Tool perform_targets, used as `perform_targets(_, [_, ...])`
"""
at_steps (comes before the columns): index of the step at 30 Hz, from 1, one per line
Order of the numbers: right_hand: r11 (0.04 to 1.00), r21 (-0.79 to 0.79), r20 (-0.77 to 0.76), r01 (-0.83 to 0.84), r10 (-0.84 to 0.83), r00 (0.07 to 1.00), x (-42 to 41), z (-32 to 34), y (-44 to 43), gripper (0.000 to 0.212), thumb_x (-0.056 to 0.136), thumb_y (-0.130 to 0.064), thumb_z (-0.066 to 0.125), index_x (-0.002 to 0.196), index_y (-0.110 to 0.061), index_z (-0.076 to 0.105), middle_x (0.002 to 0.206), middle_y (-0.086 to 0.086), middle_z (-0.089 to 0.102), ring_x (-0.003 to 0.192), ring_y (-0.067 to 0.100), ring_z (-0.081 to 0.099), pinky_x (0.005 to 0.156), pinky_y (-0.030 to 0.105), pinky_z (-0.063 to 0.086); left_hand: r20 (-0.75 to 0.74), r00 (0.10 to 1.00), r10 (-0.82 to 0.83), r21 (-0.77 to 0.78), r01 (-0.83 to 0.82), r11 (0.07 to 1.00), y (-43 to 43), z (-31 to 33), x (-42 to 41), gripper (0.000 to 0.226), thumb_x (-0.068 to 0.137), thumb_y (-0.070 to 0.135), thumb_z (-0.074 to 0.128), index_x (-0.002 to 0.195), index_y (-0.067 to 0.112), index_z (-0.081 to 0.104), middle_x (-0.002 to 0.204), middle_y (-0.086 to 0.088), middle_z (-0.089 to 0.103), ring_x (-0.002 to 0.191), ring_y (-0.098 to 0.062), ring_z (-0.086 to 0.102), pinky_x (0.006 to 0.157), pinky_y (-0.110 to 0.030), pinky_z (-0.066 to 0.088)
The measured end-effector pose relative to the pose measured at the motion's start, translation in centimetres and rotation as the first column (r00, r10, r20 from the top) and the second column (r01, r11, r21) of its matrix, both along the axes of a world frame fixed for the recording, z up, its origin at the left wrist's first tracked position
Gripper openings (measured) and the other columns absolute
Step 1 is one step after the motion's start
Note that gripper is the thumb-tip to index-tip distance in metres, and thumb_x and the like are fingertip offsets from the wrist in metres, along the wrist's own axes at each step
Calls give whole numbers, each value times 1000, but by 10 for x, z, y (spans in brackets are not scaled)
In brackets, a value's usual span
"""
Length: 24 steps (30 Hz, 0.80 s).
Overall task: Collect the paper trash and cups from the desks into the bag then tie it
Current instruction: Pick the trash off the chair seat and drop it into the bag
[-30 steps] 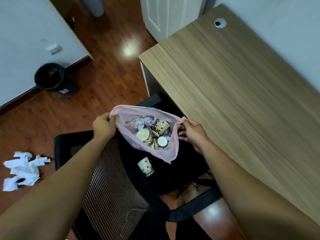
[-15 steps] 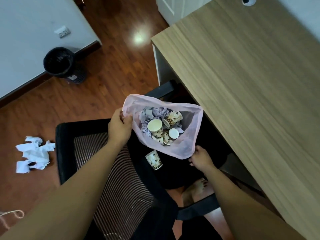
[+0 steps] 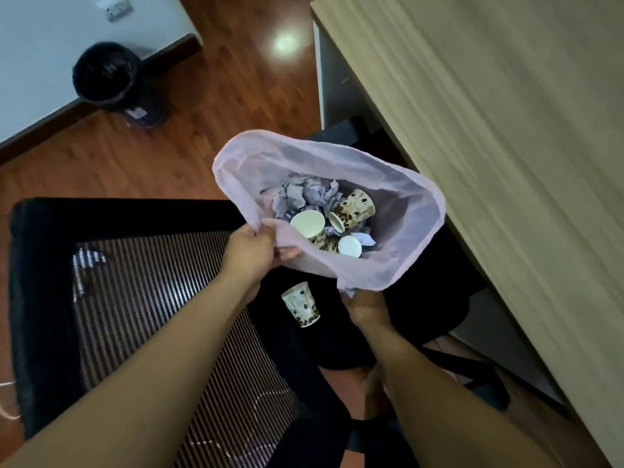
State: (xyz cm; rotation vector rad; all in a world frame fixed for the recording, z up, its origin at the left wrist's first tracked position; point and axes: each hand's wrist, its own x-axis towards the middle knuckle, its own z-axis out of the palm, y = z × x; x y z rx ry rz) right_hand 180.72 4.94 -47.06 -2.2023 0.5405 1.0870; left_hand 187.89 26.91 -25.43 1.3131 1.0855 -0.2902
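Left grip pinches pink bag rim mid-frame, right grip clutches its lower corner, one cup outside.

Your bag hangs over the chair, left of the tabletop. Cups and crumpled paper lie in it; one cup lies on that chair beneath. A bin stands on the floor, far left.

right hand fingers hidden under bag; bin blurred; desk cut off right
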Motion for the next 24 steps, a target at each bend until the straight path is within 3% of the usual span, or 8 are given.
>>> perform_targets(2, [999,15,86,-32,31,996,2,-8,-6,61,96,-38,73,146,-7,58,140,17,64,128,37,64,92,35,49,74,995,70,-2,-70,998,0,-7,7,24,116,15,52,121,-1,69,101,-15,80,75,-17,82,66,-23,65])
perform_targets(4, [996,39,98,-76,72,993,6,7,-10,58,96,-22,74,149,-10,55,147,16,57,131,36,59,95,33,42,121,990,74,-6,-74,997,2,-16,9,26,116,15,51,126,-2,68,111,-16,79,80,-16,83,69,-23,65])
perform_targets(9, [985,122,140,-124,107,984,0,31,-35,71,83,-11,77,149,-12,52,130,18,62,114,36,66,101,42,55,135,991,-17,66,8,998,-1,-21,-3,29,115,15,52,132,-1,69,125,-19,76,107,-28,79,79,-29,68])
perform_targets(12, [949,243,161,-203,167,973,-4,73,-42,72,80,-19,76,148,-16,53,123,13,66,108,32,69,93,36,56,125,990,-70,149,51,988,-4,-14,-13,26,115,14,54,128,1,72,119,-15,79,101,-24,80,76,-27,67])
perform_targets(15, [898,330,237,-292,221,946,-1,142,-41,64,84,-22,76,144,-21,55,112,-3,67,88,4,65,83,27,51,86,985,-147,239,123,963,-3,-9,-25,23,113,18,58,122,9,77,112,-11,83,101,-25,82,83,-34,67])
perform_targets(17, [844,381,300,-378,273,914,0,185,-41,54,85,-23,75,135,-28,57,103,-14,64,81,-3,61,78,26,49,68,982,-176,257,153,954,-5,-1,-33,22,113,21,59,120,13,79,110,-9,83,102,-27,81,85,-34,67])
perform_targets(22, [727,403,553,-555,289,781,14,272,-30,60,85,-25,79,140,-25,57,123,-16,61,84,-19,54,78,6,40,-13,949,-315,412,292,863,-9,15,-44,22,113,25,58,118,19,78,100,1,80,84,-13,76,68,-23,59])
perform_targets(24, [739,399,614,-543,224,756,32,288,-20,65,85,-31,79,145,-28,54,125,-16,60,84,-17,56,79,10,45,-46,933,-356,448,338,828,-11,17,-47,22,113,26,57,120,19,78,100,1,79,84,-11,74,61,-20,51])
